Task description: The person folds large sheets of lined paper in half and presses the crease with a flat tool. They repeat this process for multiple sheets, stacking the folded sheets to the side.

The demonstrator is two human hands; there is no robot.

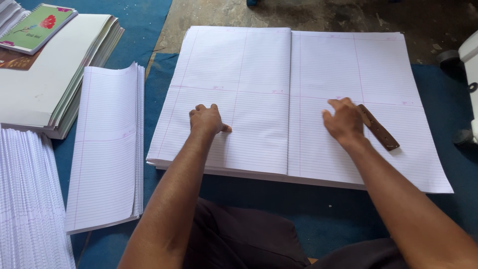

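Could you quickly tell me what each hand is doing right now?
Left hand: loosely curled, pressing the ruled sheets.
Right hand: open on the sheets, beside the brown stick.

a blue mat covered the floor, with bare grey concrete showing beyond its far edge. a large stack of ruled sheets lay flat on the mat in the middle. to its left lay a narrower folded ruled stack, then another white pile at the near left corner, and a thick stack of plain sheets at far left.
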